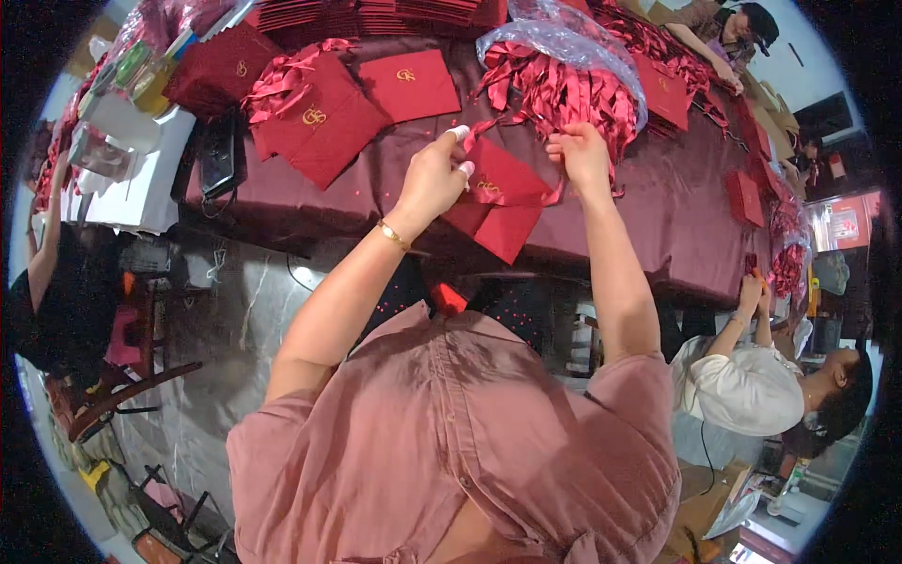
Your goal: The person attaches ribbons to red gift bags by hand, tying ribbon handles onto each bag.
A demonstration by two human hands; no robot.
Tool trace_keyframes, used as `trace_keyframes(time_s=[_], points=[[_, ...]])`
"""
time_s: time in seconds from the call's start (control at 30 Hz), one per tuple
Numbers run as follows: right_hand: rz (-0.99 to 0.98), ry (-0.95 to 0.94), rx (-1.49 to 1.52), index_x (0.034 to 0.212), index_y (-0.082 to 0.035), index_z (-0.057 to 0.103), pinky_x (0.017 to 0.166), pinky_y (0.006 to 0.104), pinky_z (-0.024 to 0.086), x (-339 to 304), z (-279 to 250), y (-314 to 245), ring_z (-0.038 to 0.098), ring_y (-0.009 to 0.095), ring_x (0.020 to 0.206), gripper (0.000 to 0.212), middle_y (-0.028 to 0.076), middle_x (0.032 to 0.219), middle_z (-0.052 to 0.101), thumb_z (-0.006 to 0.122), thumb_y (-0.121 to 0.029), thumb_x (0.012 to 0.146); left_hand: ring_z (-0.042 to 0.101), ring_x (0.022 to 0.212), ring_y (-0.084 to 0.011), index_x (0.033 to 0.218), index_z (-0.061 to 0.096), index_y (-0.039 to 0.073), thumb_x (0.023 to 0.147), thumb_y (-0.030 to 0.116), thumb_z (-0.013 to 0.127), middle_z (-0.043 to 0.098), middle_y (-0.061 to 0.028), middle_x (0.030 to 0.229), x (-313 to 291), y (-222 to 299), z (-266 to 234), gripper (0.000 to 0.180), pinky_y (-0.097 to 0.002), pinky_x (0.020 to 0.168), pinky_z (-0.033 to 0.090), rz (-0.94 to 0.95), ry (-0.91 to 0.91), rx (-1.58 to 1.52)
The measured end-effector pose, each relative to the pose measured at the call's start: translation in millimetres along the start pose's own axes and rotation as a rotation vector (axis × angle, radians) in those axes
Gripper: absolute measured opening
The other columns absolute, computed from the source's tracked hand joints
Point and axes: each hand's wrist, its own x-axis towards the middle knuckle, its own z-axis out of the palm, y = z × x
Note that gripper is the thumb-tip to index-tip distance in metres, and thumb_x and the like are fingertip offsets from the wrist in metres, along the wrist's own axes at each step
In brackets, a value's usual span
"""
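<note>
A flat red card envelope [507,228] with a gold emblem lies near the front edge of the cloth-covered table. Around its middle runs a shiny red ribbon [512,198]. My left hand [434,179], with white coverings on the thumb and a fingertip, is closed at the envelope's left side, pinching a ribbon end. On the other side my right hand [581,162] is raised above the envelope, fingers closed on the ribbon's other end. Just beyond it, a heap of loose red ribbons [554,94] spills from a clear plastic bag [536,36].
More red envelopes [324,117] lie at the left, beside a black phone-like device [218,155] and a white box [150,179]. Stacked red envelopes [376,17] line the back. Co-workers sit at the right [752,376] and far right; another person is at the left.
</note>
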Motion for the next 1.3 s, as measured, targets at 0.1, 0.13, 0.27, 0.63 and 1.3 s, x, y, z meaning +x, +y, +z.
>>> trace_keyframes(time_s=[0.1, 0.13, 0.27, 0.63, 1.3], points=[[0.063, -0.173, 0.091, 0.105, 0.000, 0.061, 0.066, 0.0295, 0.049, -15.5, 8.3, -23.2, 0.061, 0.014, 0.072, 0.020, 0.009, 0.079, 0.066, 0.055, -0.010, 0.089, 0.065, 0.083, -0.0185, 0.131, 0.052, 0.007, 0.080, 0.004, 0.068, 0.067, -0.0142, 0.099, 3.9, -3.8, 2.5, 0.053, -0.0332, 0.073, 0.053, -0.039, 0.014, 0.011], [-0.092, -0.181, 0.000, 0.103, 0.000, 0.062, 0.067, 0.0294, 0.049, -20.1, 15.4, -24.9, 0.062, 0.014, 0.073, 0.019, 0.009, 0.081, 0.066, 0.056, -0.011, 0.089, 0.065, 0.083, -0.0185, 0.131, 0.052, 0.007, 0.080, 0.004, 0.068, 0.067, -0.0142, 0.099, 5.9, -5.4, 4.2, 0.053, -0.0332, 0.073, 0.053, -0.040, 0.014, 0.011], [-0.285, -0.316, -0.285, 0.095, -0.002, 0.065, 0.069, 0.0345, 0.050, -45.1, 28.9, -39.0, 0.066, 0.024, 0.077, 0.019, 0.015, 0.081, 0.067, 0.058, -0.019, 0.088, 0.068, 0.084, -0.0237, 0.127, 0.054, 0.006, 0.076, -0.001, 0.068, 0.068, -0.0158, 0.095, 6.6, 2.3, 3.8, 0.053, -0.0344, 0.073, 0.053, -0.050, 0.043, 0.050], [-0.581, -0.369, -0.740, 0.080, -0.006, 0.060, 0.067, 0.0507, 0.051, -63.1, 45.1, -65.6, 0.064, 0.039, 0.077, 0.022, 0.017, 0.078, 0.065, 0.054, -0.026, 0.088, 0.065, 0.093, -0.0195, 0.139, 0.046, 0.013, 0.079, -0.007, 0.063, 0.068, -0.0134, 0.102, 2.3, -5.2, 7.5, 0.066, -0.0319, 0.078, 0.052, 0.024, -0.010, -0.238], [-0.335, -0.426, -0.939, 0.081, -0.003, 0.068, 0.075, 0.0505, 0.052, -64.1, 55.6, -102.0, 0.066, 0.040, 0.081, 0.021, 0.022, 0.082, 0.067, 0.054, -0.019, 0.081, 0.066, 0.088, -0.0169, 0.137, 0.048, 0.010, 0.080, -0.011, 0.056, 0.069, -0.0105, 0.097, -14.1, 27.4, -4.1, 0.061, -0.0308, 0.076, 0.052, 0.208, 0.039, -0.077]])
